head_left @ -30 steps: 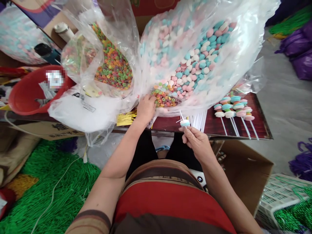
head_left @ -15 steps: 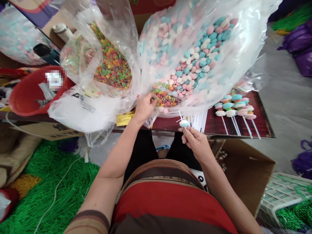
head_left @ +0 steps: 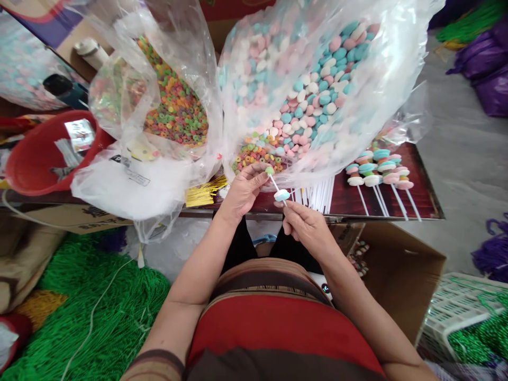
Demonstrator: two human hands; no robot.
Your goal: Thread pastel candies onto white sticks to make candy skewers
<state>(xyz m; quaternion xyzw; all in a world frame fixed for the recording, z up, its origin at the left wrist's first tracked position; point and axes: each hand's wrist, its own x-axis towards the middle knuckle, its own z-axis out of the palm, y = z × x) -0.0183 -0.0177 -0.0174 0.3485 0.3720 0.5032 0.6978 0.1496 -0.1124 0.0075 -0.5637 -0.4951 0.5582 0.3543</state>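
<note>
Between my right thumb and fingers is a white stick [head_left: 273, 182] with a white and blue marshmallow [head_left: 281, 195] threaded on it. My right hand [head_left: 304, 219] grips it just below the marshmallow. My left hand [head_left: 246, 190] pinches a green gummy ring [head_left: 270, 171] at the stick's upper tip. Behind the left hand lie small gummy rings [head_left: 257, 153] at the mouth of a big clear bag [head_left: 381, 90] of pink, white and blue marshmallows [head_left: 317, 100]. Loose white sticks [head_left: 320, 194] lie on the table beyond my right hand.
Finished-looking candy skewers [head_left: 381, 168] lie at the table's right. Another bag holds gummy rings [head_left: 178, 111]. Yellow twist ties [head_left: 203, 193] lie near the front edge. A red basin [head_left: 35, 159] stands left, an open cardboard box [head_left: 400, 280] below right, green cord [head_left: 99, 307] on the floor.
My left hand has come away from the loose gummy rings with a green one and brought it to the stick's tip. My right hand has shifted slightly left with the stick.
</note>
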